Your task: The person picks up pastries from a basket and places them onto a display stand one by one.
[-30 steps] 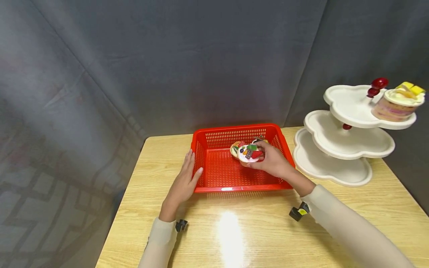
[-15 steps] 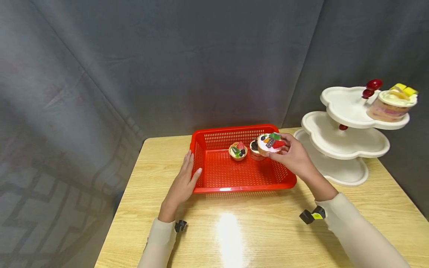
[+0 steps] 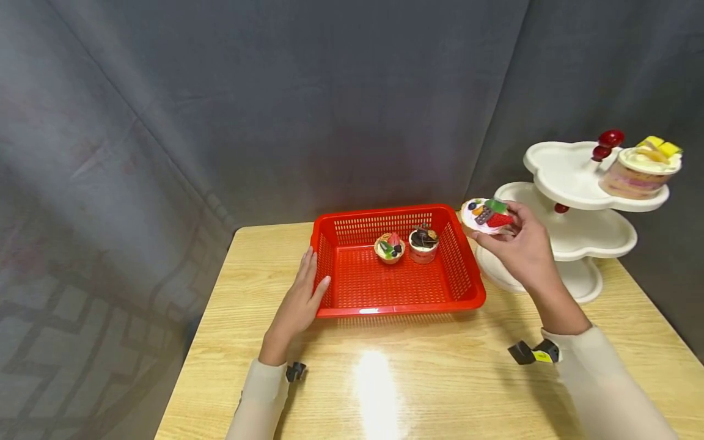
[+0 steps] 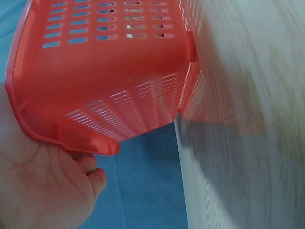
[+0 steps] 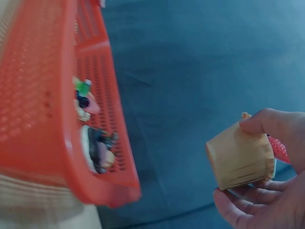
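Observation:
My right hand [image 3: 525, 244] grips a cupcake [image 3: 484, 217] topped with white cream, a strawberry, a green slice and a blueberry. It is held in the air between the red basket [image 3: 393, 310] and the tiered stand. In the right wrist view the cupcake's tan side [image 5: 240, 157] sits between thumb and fingers. My left hand [image 3: 294, 305] rests with straight fingers against the basket's left rim; the left wrist view shows its palm [image 4: 43, 186] at that rim. Inside the basket are a small fruit tart [image 3: 389, 249] and a chocolate-topped cake cup [image 3: 423, 245].
A white three-tier stand [image 3: 591, 235] with scalloped trays and red knobs stands at the right. On its top tier sits a cake cup with yellow cubes [image 3: 642, 168]. Everything stands on a wooden table [image 3: 429, 379], with a grey curtain [image 3: 352, 110] behind.
My right hand has lifted the cupcake out of the basket and carried it right, toward the stand, uncovering the tart and the chocolate-topped cake cup. The left hand stays at the rim.

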Motion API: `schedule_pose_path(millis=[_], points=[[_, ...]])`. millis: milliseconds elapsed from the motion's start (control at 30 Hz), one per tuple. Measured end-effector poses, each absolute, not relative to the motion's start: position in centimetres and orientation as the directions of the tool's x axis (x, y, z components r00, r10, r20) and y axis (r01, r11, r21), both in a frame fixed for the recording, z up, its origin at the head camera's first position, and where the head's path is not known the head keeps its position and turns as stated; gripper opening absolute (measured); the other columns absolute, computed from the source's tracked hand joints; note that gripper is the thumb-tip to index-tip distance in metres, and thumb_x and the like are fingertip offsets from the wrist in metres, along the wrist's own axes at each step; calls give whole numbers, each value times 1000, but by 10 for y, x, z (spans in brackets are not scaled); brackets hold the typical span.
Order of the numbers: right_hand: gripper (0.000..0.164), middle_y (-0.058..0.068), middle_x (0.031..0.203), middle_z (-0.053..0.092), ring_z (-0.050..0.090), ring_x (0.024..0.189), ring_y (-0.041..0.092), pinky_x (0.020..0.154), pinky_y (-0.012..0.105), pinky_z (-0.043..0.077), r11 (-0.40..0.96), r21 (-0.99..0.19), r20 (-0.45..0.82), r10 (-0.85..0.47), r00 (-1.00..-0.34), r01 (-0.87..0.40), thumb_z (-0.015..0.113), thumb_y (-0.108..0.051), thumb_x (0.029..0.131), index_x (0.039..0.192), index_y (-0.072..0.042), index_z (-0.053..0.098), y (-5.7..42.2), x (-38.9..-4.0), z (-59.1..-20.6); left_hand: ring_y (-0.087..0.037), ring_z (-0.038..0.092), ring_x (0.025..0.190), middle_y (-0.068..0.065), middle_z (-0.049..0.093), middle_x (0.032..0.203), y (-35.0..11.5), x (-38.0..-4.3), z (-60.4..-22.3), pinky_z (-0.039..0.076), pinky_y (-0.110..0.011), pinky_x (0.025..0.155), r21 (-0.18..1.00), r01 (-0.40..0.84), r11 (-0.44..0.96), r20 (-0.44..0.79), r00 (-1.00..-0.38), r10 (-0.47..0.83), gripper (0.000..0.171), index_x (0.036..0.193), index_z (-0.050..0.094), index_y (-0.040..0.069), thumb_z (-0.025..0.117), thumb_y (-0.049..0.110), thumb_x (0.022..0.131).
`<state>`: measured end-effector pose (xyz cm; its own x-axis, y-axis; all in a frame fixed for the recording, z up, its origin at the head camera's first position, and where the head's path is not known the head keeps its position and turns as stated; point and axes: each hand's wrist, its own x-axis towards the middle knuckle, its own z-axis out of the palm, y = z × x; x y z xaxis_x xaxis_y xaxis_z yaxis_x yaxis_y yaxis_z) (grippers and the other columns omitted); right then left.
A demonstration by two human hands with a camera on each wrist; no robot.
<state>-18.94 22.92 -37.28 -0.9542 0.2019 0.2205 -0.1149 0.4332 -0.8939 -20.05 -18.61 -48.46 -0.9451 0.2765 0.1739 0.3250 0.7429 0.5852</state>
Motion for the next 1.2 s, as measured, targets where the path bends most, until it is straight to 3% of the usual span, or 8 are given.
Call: schedule_pose_path(millis=[200,467,667,833,1200], points=[[78,11,129,57,55,96,-1,78,5,47,463,-885,229,326,-917,-57,81,-16,85,149,2,39,244,-186,-360,-26,6,157,-5,5,171,-186,-200,-483,21,-53,120,591,323,739,173,-946,275,71,163,15,5,45,39,108],[73,-14,114,57,58,93,-2,78,4,47,402,-914,249,447,-859,-56,83,-12,83,145,-10,46,258,-184,-345,-18,2,157,-1,2,172,-186,-198,-482,22,-53,120,596,298,746,142,-953,268,72,163,13,7,41,45,108],[74,-13,117,58,59,96,1,81,7,48,385,-922,272,542,-795,-53,86,-12,80,144,-15,49,268,-182,-331,-19,3,157,-1,4,171,-186,-198,-483,23,-54,119,592,303,747,155,-952,263,71,163,14,7,45,39,108],[73,-11,125,58,57,104,2,93,12,48,369,-929,263,615,-743,-24,86,-15,80,145,-21,52,277,-182,-323,-19,3,157,0,3,171,-186,-199,-484,24,-55,119,592,302,747,155,-953,262,71,163,14,8,45,40,108],[77,-8,128,57,60,107,2,97,15,47,347,-937,242,719,-652,35,87,-19,78,146,-19,51,292,-193,-321,-22,5,157,-1,4,171,-185,-198,-484,23,-55,119,586,303,751,157,-952,261,71,163,14,8,43,43,108]])
